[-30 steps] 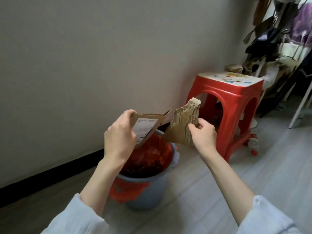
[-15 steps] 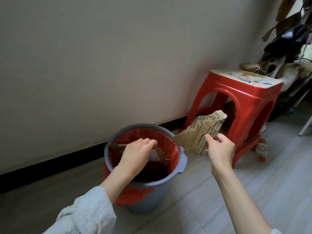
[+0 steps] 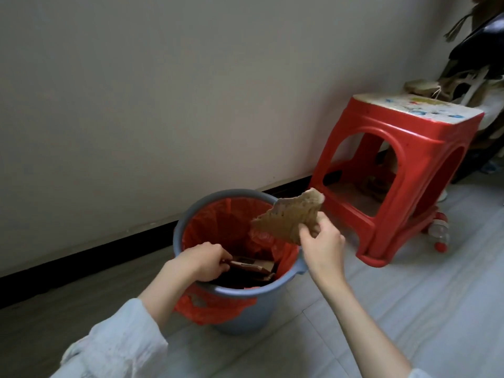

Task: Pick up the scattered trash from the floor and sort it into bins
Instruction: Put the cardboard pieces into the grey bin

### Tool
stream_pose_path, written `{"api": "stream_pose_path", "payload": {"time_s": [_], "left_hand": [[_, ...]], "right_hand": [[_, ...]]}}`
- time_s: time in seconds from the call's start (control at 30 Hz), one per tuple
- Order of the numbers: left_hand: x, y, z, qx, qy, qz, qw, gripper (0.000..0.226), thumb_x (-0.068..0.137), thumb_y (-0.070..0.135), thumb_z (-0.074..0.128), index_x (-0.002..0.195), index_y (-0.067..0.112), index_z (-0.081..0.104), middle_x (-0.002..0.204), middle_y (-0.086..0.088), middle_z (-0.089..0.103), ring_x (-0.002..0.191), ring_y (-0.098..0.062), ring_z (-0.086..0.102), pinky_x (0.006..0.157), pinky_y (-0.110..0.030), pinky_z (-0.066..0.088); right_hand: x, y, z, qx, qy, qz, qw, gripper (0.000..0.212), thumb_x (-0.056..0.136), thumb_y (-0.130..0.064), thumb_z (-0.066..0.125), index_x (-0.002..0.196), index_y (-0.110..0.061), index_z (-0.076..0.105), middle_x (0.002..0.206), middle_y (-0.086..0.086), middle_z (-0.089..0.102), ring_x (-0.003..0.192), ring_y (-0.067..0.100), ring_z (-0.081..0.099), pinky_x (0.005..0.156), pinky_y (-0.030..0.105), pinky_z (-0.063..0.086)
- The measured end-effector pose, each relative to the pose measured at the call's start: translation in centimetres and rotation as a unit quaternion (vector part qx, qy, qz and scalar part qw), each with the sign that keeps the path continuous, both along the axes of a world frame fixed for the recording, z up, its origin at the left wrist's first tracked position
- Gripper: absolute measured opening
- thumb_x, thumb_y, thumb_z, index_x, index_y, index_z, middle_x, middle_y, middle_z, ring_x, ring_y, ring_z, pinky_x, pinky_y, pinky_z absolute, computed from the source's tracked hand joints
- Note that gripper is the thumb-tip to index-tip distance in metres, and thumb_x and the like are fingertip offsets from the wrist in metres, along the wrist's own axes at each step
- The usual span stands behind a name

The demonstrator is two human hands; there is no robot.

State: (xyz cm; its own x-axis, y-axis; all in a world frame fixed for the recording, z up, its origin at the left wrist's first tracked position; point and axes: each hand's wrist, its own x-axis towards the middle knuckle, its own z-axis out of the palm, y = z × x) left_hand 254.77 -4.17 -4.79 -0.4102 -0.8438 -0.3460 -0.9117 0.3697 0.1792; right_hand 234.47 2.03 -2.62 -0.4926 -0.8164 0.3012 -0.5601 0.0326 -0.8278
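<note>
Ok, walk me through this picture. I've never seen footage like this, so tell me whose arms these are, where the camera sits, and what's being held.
There is no machine here. The arms belong to a person wearing a wide-angle camera on their head, so you look forward and down along their arms, as they would.

The right hand pinches a torn piece of brown cardboard and holds it above the rim of a grey bin lined with a red bag. The left hand reaches inside the bin, fingers curled on a flat cardboard piece lying in there.

The bin stands on a pale floor near the wall. To its right is a red plastic stool, with a plastic bottle lying by its foot. Dark clutter at the far right is too blurred to name.
</note>
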Motion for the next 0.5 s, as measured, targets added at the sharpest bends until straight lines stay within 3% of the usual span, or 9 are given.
{"api": "stream_pose_path", "payload": {"time_s": [0.07,0.13,0.23,0.4,0.5], "left_hand": [[0.5,0.3,-0.4,0.019,0.023,-0.003,1.0,0.037,0.095,0.03,0.045,0.132,0.031,0.049,0.132,-0.004,0.054,0.122,-0.024,0.049,0.099,-0.035,0.041],[0.8,0.8,-0.8,-0.047,0.064,0.015,0.997,0.035,0.095,0.028,0.042,0.129,0.03,0.051,0.129,0.0,0.057,0.119,-0.022,0.051,0.096,-0.037,0.044],[1.1,2.2,-1.3,-0.168,0.137,0.053,0.975,0.033,0.094,0.021,0.041,0.123,0.028,0.056,0.122,0.006,0.059,0.112,-0.017,0.056,0.089,-0.035,0.047],[0.1,3.7,-1.0,-0.277,0.271,0.022,0.921,0.029,0.088,0.005,0.05,0.112,0.017,0.063,0.109,0.003,0.063,0.102,-0.018,0.061,0.077,-0.038,0.053],[-2.4,5.0,0.3,-0.304,0.308,-0.047,0.9,0.028,0.087,0.01,0.046,0.108,0.018,0.063,0.107,0.004,0.062,0.097,-0.016,0.061,0.071,-0.034,0.054]], "right_hand": [[1.4,-0.5,-1.6,0.059,0.092,0.05,0.993,0.024,0.089,-0.013,0.052,0.11,-0.016,0.064,0.095,0.011,0.071,0.093,0.031,0.064,0.081,0.038,0.051],[2.3,-1.0,-2.8,0.145,0.166,0.111,0.969,0.034,0.09,-0.011,0.047,0.119,-0.02,0.062,0.113,0.008,0.067,0.111,0.026,0.058,0.094,0.032,0.043],[2.8,-1.4,-2.8,0.165,0.19,0.192,0.948,0.051,0.086,0.0,0.041,0.13,-0.022,0.053,0.137,-0.002,0.053,0.131,0.015,0.043,0.108,0.023,0.026],[-0.2,-0.2,-0.6,0.126,0.139,0.163,0.969,0.039,0.089,-0.004,0.045,0.12,-0.021,0.061,0.125,-0.001,0.061,0.12,0.017,0.051,0.101,0.024,0.035],[-3.6,1.3,0.7,0.123,0.136,0.135,0.974,0.03,0.088,-0.007,0.051,0.113,-0.017,0.066,0.119,0.002,0.065,0.114,0.018,0.056,0.095,0.019,0.034]]}}
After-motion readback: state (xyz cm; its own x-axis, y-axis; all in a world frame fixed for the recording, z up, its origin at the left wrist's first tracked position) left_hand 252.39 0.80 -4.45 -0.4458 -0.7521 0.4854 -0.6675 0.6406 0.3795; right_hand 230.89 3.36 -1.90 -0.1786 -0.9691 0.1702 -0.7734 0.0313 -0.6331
